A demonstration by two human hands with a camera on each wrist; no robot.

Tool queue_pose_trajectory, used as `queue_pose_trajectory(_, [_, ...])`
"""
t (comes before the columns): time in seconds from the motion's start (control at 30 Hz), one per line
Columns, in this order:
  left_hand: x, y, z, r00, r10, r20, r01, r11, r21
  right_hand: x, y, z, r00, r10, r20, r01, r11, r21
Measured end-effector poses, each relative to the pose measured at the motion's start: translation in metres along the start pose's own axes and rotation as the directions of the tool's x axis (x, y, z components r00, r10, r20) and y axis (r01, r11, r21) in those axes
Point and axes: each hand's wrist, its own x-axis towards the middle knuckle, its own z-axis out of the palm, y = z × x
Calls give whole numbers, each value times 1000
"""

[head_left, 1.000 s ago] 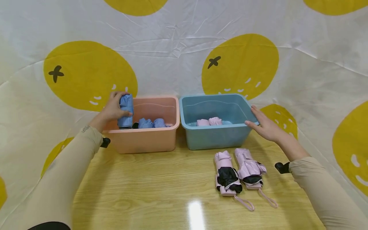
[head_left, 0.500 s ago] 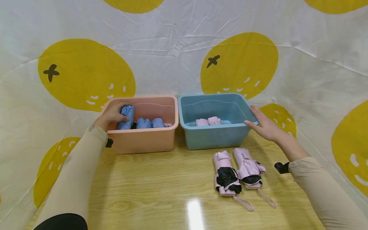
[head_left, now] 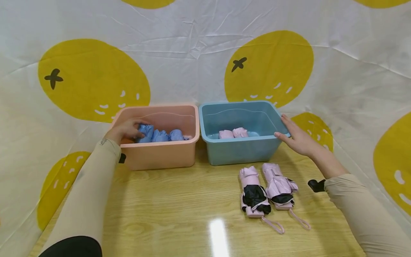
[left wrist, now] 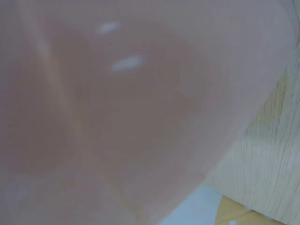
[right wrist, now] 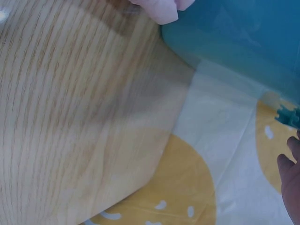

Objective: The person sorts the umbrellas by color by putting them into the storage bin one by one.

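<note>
In the head view my left hand (head_left: 126, 130) reaches into the peach bin (head_left: 158, 157), thumb and fingers round a folded blue umbrella (head_left: 147, 132) at the left end. Beside it in the same bin lie more blue umbrellas (head_left: 176, 135), their lower parts hidden by the front wall. My right hand (head_left: 298, 138) rests at the right end of the blue bin (head_left: 242, 152), thumb on the rim and fingers extended along the outside. Inside that bin, tops of two pink umbrellas (head_left: 240, 132) show. The bin wall (left wrist: 140, 103) blurs over most of the left wrist view.
Two folded pink umbrellas (head_left: 255, 192) (head_left: 280, 187) with black patches and wrist loops lie on the wooden table (head_left: 160, 207), in front of the blue bin. Behind both bins hangs a white cloth (head_left: 192, 71) with yellow shapes. The bins stand side by side, nearly touching.
My left hand has lowered the blue umbrella from above the peach bin's rim down inside, beside the others. The right hand has stayed at the blue bin's rim.
</note>
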Motion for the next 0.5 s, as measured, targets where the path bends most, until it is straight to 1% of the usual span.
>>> queue_pose_trajectory(0.1, [-3,-1,0,1000,-6,21,7,999,-33,-1,-1,-1,1000,-5,-8,5,1000,3])
queue_pose_trajectory(0.17, [-5,-1,0,999,-21,43,25,996,-81,-1,-1,-1,1000,-6,-11,6,1000,9])
queue_pose_trajectory(0.27, [-6,-3,0,996,-46,71,54,992,-118,-2,0,-1,1000,-12,-14,12,1000,14])
queue_pose_trajectory(0.37, [-6,-4,0,994,-55,90,67,990,-126,-2,-1,-1,1000,-15,-11,15,1000,14])
queue_pose_trajectory(0.5, [-6,-6,2,994,-73,80,80,992,-97,-2,-2,0,1000,-6,0,6,1000,10])
